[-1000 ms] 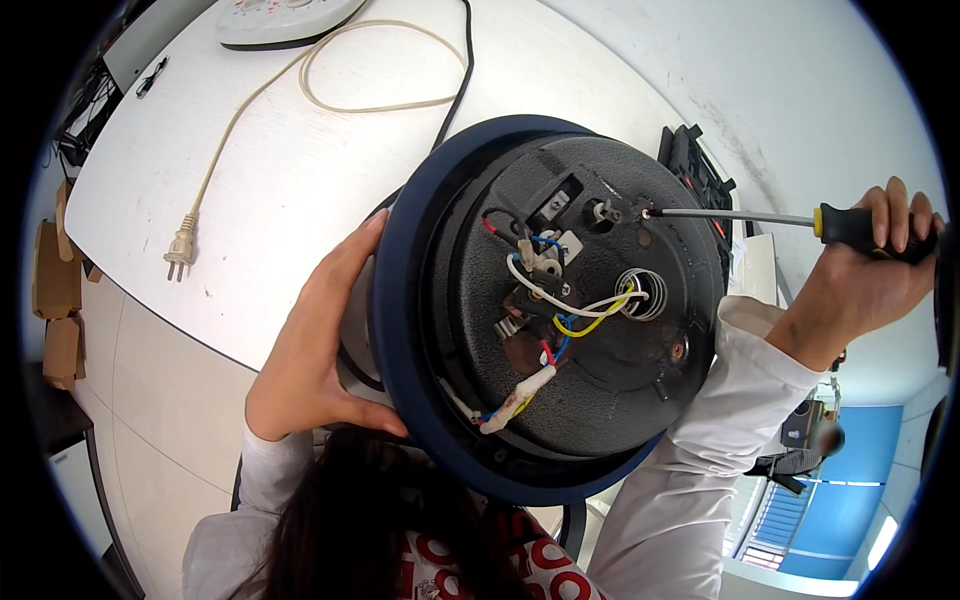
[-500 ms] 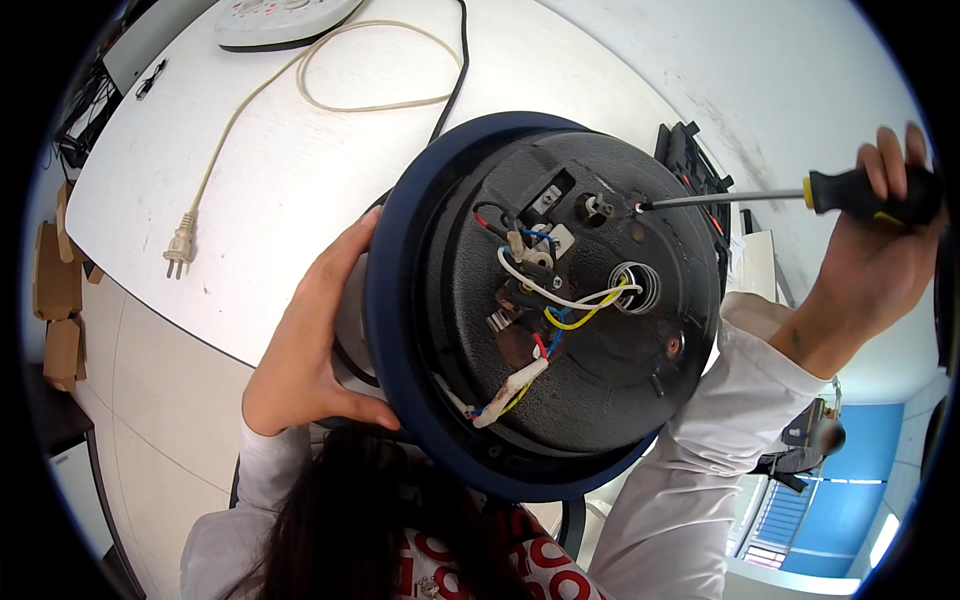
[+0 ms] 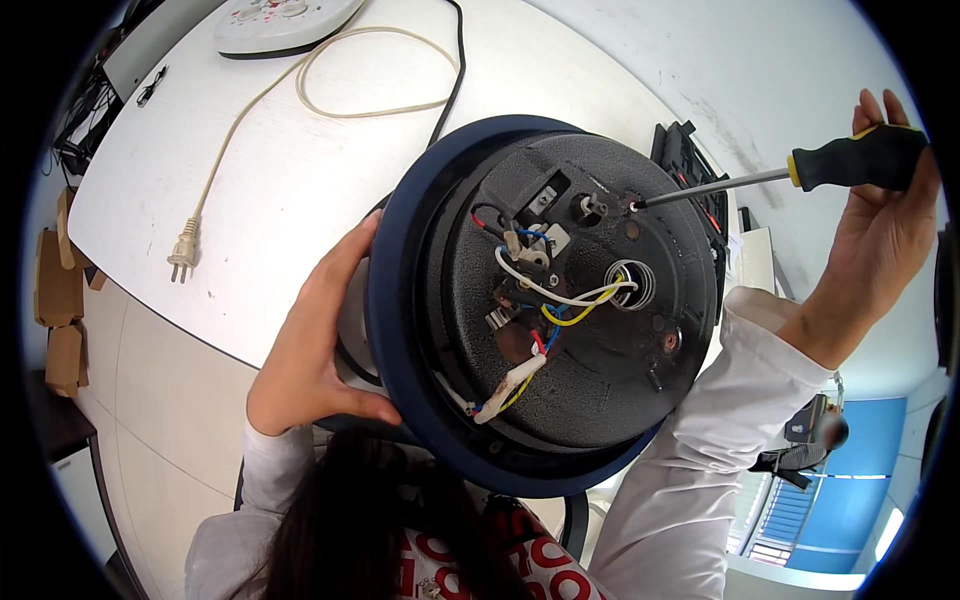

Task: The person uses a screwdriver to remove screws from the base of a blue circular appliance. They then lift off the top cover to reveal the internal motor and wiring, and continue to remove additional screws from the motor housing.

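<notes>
A rice cooker [image 3: 600, 390] is tipped so its black underside faces me, ringed by a dark blue rim [image 3: 392, 300]. My left hand [image 3: 315, 345] grips its left side, thumb below and fingers above. In my right hand [image 3: 880, 235], at the far right, is a screwdriver [image 3: 850, 162] with a black and yellow handle. Its shaft slants down leftward, the tip at a small screw [image 3: 632, 207] near the upper right of the underside. White, yellow, blue and red wires [image 3: 565, 300] cross the middle, some entering a coil spring [image 3: 648, 288]. A white sleeve [image 3: 510, 388] covers one wire joint.
The cooker is over a white table [image 3: 250, 260]. A beige power cord with a two-pin plug [image 3: 184, 250] lies at left. A white panel with a dark edge [image 3: 285, 25] lies at the back. Behind the cooker's right side is a black tool case [image 3: 685, 160]. Cardboard boxes [image 3: 60, 280] stand at far left.
My right hand has shifted slightly down and its fingers have opened out and turned around the screwdriver handle. The handle end has risen, so the shaft slants more. My left hand keeps its hold.
</notes>
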Demonstrator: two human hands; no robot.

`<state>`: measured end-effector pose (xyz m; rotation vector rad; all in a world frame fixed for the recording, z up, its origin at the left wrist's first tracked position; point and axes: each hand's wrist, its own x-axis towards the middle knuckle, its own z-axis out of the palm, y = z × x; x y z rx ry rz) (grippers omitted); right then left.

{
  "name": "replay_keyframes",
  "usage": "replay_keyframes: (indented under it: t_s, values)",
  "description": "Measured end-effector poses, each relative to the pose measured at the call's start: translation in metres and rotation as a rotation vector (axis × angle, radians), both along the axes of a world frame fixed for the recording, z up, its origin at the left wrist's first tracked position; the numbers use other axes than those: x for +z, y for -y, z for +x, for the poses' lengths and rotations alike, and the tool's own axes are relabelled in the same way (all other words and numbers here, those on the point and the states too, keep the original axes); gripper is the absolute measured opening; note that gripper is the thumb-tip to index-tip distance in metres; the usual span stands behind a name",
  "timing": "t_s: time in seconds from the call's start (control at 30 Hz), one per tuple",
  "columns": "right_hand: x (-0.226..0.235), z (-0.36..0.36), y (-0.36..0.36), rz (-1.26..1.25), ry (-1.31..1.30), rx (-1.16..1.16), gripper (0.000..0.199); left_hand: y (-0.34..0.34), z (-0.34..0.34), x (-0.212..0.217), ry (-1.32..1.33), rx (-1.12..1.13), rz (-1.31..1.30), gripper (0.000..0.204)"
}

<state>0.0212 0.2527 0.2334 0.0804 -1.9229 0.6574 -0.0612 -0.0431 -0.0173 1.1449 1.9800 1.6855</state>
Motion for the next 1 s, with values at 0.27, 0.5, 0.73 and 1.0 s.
replay_keyframes:
  t_s: [0.27,0.5,0.73,1.0]
  values:
    - [0.017,0.008,-0.036,0.09,0.03,0.146,0.041,-0.001,0.0,-0.001,0.002,0.0,0.012,0.139]
    - [0.018,0.005,-0.021,-0.054,0.131,0.133,0.039,-0.001,0.001,-0.002,0.01,0.015,0.018,0.139]
    - [0.011,0.002,0.011,0.145,0.132,0.101,0.038,-0.002,0.002,-0.001,0.038,0.012,0.025,0.139]
    - [0.022,0.007,-0.014,0.334,0.213,0.066,0.052,-0.002,0.002,-0.001,0.04,0.018,0.043,0.138]
